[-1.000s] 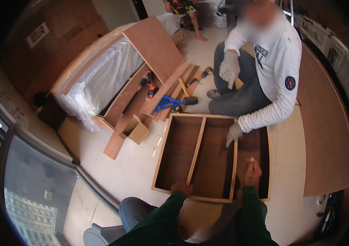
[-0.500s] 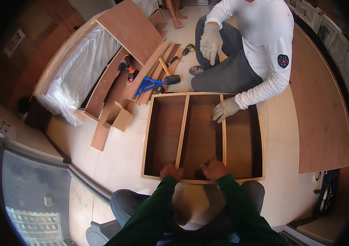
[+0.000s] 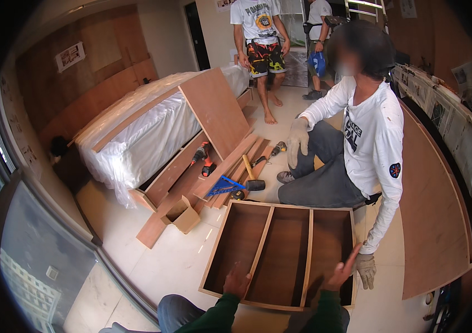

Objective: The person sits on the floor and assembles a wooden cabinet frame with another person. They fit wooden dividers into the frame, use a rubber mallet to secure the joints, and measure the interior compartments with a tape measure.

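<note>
Floor build: cabinet frame [image 3: 280,250] has dividers in, back missing; left hand [image 3: 237,281] pressed flat at 6 o'clock edge, right hand [image 3: 340,270] spread open.

L hand [image 3: 237,282] flat, R hand [image 3: 340,271] open (raised)

Viewpoint: one head-worn fisheye camera, above the wooden frame [image 3: 280,252] on the floor.
Direction: down and forward, toward a seated person [image 3: 352,150].
Range: near; own forearms enter at lower edge.
Distortion: straight edges bend toward the rim.

own forearms [image 3: 219,313] cut off by lower edge; co-worker's face blurred
</note>
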